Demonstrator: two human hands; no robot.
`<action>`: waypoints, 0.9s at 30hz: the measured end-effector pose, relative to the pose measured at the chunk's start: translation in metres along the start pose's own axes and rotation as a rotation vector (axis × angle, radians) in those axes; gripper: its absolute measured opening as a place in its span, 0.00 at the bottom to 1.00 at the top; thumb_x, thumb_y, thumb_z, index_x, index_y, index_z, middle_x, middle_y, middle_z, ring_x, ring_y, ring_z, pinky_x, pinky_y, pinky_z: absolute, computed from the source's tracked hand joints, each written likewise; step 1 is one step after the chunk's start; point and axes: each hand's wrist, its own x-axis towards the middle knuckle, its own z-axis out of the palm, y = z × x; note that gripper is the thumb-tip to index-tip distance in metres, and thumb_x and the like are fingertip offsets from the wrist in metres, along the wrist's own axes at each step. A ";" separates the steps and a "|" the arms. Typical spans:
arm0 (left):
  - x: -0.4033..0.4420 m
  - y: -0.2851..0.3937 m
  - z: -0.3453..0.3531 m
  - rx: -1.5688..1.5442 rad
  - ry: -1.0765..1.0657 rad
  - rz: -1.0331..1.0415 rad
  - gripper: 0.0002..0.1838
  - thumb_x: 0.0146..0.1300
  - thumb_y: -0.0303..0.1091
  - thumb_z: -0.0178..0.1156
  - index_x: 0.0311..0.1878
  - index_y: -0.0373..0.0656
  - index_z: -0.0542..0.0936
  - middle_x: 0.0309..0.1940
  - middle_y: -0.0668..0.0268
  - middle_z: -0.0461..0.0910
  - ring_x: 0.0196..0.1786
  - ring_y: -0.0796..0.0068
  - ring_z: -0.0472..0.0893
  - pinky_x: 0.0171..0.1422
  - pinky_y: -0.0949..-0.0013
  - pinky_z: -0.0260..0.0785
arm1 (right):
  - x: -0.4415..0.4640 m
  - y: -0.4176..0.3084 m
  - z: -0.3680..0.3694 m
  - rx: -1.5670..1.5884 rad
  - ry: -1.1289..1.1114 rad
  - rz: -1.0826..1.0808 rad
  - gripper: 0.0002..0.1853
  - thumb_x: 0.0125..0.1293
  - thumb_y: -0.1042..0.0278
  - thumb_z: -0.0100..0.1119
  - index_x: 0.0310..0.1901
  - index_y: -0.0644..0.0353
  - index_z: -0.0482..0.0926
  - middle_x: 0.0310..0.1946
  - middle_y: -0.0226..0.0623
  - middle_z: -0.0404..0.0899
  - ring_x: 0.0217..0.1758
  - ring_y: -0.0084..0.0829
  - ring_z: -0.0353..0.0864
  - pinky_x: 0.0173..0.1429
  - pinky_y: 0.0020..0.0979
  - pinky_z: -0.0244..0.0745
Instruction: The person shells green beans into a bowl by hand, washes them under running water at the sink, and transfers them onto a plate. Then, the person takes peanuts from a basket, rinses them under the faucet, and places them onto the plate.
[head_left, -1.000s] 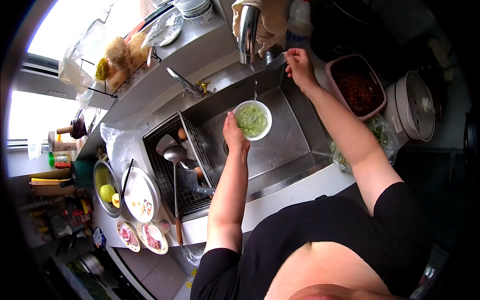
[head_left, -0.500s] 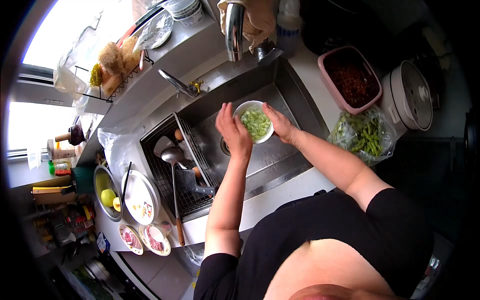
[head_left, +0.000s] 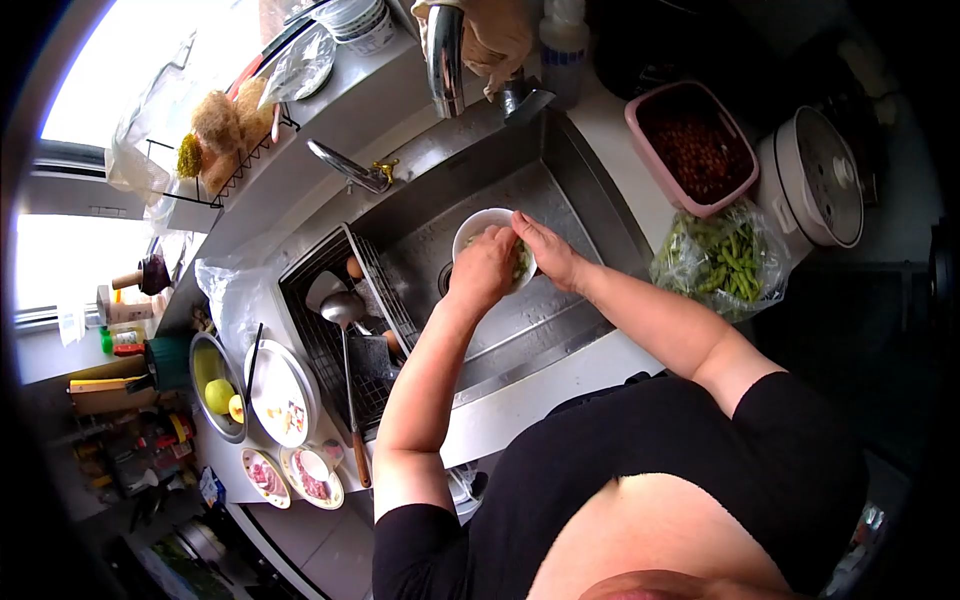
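A white bowl [head_left: 467, 238] of small green beans [head_left: 521, 262] is held over the steel sink [head_left: 560, 300]. My right hand [head_left: 550, 252] grips the bowl at its right side, thumb along the rim. My left hand [head_left: 484, 268] reaches over the bowl with its fingers curled down into the beans. Its fingertips are hidden, and so is whatever they may pinch. Much of the bowl's content is covered by this hand.
A wire rack [head_left: 375, 290] with a ladle [head_left: 343, 308] spans the sink's left side. Plates [head_left: 282, 395] and meat dishes [head_left: 264, 478] stand further left. To the right are a pink basin [head_left: 695, 150], a bag of green pods [head_left: 725, 265] and a lidded pot [head_left: 815, 180]. The faucet [head_left: 445, 65] overhangs.
My left hand has moved from the bowl's left side to over it, its fingers now down in the beans. The bowl has shifted slightly left; my right hand still holds it.
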 end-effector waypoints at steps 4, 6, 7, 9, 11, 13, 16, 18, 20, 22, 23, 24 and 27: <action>0.001 0.006 -0.005 0.015 0.049 -0.020 0.08 0.57 0.33 0.57 0.39 0.42 0.75 0.35 0.57 0.76 0.43 0.54 0.76 0.45 0.56 0.69 | -0.002 0.000 -0.001 0.069 -0.017 0.079 0.30 0.70 0.40 0.36 0.60 0.59 0.64 0.54 0.36 0.70 0.57 0.28 0.67 0.61 0.29 0.62; 0.000 0.004 -0.005 -0.010 0.127 0.048 0.09 0.57 0.34 0.57 0.39 0.42 0.76 0.35 0.58 0.77 0.43 0.54 0.76 0.45 0.56 0.69 | -0.005 -0.002 0.001 0.075 -0.016 0.094 0.31 0.69 0.39 0.36 0.60 0.58 0.64 0.54 0.36 0.69 0.57 0.29 0.68 0.60 0.30 0.64; 0.000 0.004 -0.006 -0.034 0.205 0.116 0.09 0.56 0.35 0.58 0.39 0.42 0.77 0.36 0.58 0.77 0.43 0.55 0.76 0.46 0.57 0.69 | -0.007 -0.007 0.002 0.108 0.003 0.159 0.32 0.68 0.38 0.36 0.60 0.57 0.64 0.53 0.37 0.69 0.57 0.30 0.68 0.59 0.31 0.67; -0.001 0.006 -0.010 -0.060 0.205 0.133 0.10 0.56 0.35 0.59 0.39 0.42 0.77 0.36 0.59 0.77 0.43 0.55 0.75 0.45 0.57 0.69 | -0.009 -0.008 0.003 0.143 0.020 0.225 0.32 0.67 0.36 0.36 0.60 0.56 0.64 0.53 0.37 0.69 0.56 0.30 0.69 0.57 0.32 0.69; -0.002 0.009 -0.014 -0.086 0.205 0.153 0.10 0.55 0.36 0.59 0.39 0.42 0.78 0.36 0.59 0.77 0.43 0.55 0.75 0.45 0.58 0.69 | -0.009 -0.008 0.002 0.093 0.026 0.163 0.33 0.66 0.34 0.37 0.60 0.54 0.64 0.53 0.37 0.68 0.56 0.30 0.70 0.51 0.34 0.75; -0.003 0.012 -0.016 -0.108 0.198 0.140 0.10 0.54 0.35 0.60 0.38 0.43 0.79 0.36 0.60 0.78 0.44 0.56 0.75 0.46 0.58 0.67 | -0.010 -0.009 0.003 0.084 0.030 0.155 0.34 0.66 0.34 0.36 0.60 0.54 0.64 0.54 0.37 0.68 0.56 0.31 0.70 0.51 0.34 0.76; -0.007 0.017 -0.017 -0.024 0.260 0.176 0.08 0.53 0.34 0.61 0.36 0.44 0.80 0.36 0.61 0.79 0.43 0.59 0.76 0.50 0.59 0.64 | -0.012 -0.012 0.006 0.091 0.040 0.154 0.34 0.66 0.34 0.36 0.61 0.55 0.63 0.54 0.38 0.68 0.57 0.31 0.70 0.51 0.35 0.75; -0.008 0.017 -0.016 -0.071 0.290 0.177 0.08 0.52 0.34 0.61 0.36 0.45 0.80 0.35 0.62 0.79 0.44 0.60 0.76 0.51 0.59 0.63 | -0.013 -0.012 0.007 0.109 0.046 0.160 0.34 0.66 0.34 0.36 0.61 0.55 0.63 0.54 0.38 0.68 0.57 0.31 0.70 0.52 0.35 0.75; -0.008 0.016 -0.014 -0.120 0.321 0.178 0.08 0.52 0.34 0.62 0.36 0.45 0.80 0.35 0.63 0.80 0.45 0.62 0.76 0.52 0.59 0.62 | -0.014 -0.012 0.007 0.119 0.053 0.164 0.33 0.67 0.35 0.36 0.61 0.55 0.63 0.53 0.38 0.68 0.56 0.31 0.70 0.52 0.33 0.74; -0.008 0.015 -0.012 -0.122 0.375 0.230 0.08 0.51 0.32 0.62 0.36 0.46 0.81 0.35 0.66 0.80 0.47 0.61 0.74 0.51 0.59 0.62 | -0.009 -0.003 0.002 0.068 0.029 0.092 0.34 0.67 0.35 0.36 0.61 0.57 0.63 0.53 0.38 0.68 0.56 0.29 0.70 0.52 0.31 0.74; -0.008 0.015 -0.011 -0.121 0.375 0.229 0.08 0.51 0.32 0.62 0.36 0.46 0.81 0.35 0.66 0.80 0.47 0.61 0.74 0.51 0.59 0.62 | -0.007 0.002 -0.001 0.016 0.007 0.021 0.34 0.67 0.36 0.35 0.61 0.58 0.64 0.53 0.38 0.69 0.55 0.28 0.70 0.51 0.30 0.75; -0.009 0.016 -0.011 -0.084 0.411 0.250 0.09 0.51 0.30 0.62 0.37 0.45 0.80 0.37 0.64 0.79 0.47 0.59 0.74 0.51 0.58 0.62 | -0.008 0.001 -0.001 0.016 0.006 0.022 0.34 0.67 0.36 0.35 0.61 0.58 0.64 0.53 0.38 0.69 0.55 0.28 0.70 0.51 0.30 0.75; -0.016 0.020 -0.016 -0.070 0.493 0.247 0.10 0.52 0.28 0.60 0.40 0.44 0.80 0.40 0.61 0.77 0.48 0.57 0.73 0.53 0.59 0.63 | -0.010 0.001 0.000 0.018 -0.004 0.025 0.35 0.68 0.36 0.34 0.61 0.60 0.64 0.53 0.37 0.69 0.54 0.26 0.71 0.51 0.28 0.73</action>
